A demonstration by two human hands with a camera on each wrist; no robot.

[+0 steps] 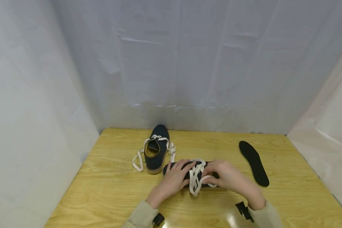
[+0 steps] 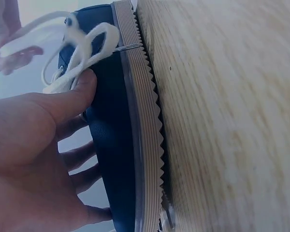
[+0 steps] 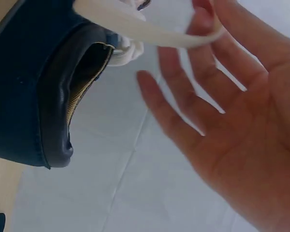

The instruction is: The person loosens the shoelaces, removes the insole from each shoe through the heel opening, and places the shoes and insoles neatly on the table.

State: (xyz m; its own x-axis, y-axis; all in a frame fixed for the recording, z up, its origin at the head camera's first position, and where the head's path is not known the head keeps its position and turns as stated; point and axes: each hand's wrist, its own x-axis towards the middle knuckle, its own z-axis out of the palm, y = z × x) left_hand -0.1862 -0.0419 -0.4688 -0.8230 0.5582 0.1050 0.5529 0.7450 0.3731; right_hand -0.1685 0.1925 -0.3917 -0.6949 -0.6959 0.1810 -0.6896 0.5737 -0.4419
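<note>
A navy shoe (image 2: 113, 125) with a tan layered sole lies crosswise near the middle of the table, its toe to the left. Over its toe end rests my left hand (image 1: 173, 179), gripping the upper; the thumb presses beside the lacing and the fingers reach over the far side. My right hand (image 1: 223, 175) is at the opening end, pinching a white shoelace (image 3: 150, 31) between thumb and index finger while the other fingers spread loosely. The lace forms loops over the shoe's tongue area and hangs down the near side.
A second navy shoe (image 1: 156, 158) stands behind on the left, toe away, with loose white laces on both sides. To the right lies a black insole (image 1: 253, 163). The wooden table (image 1: 102, 186) is enclosed by pale sheeting (image 1: 188, 63) at the back and sides.
</note>
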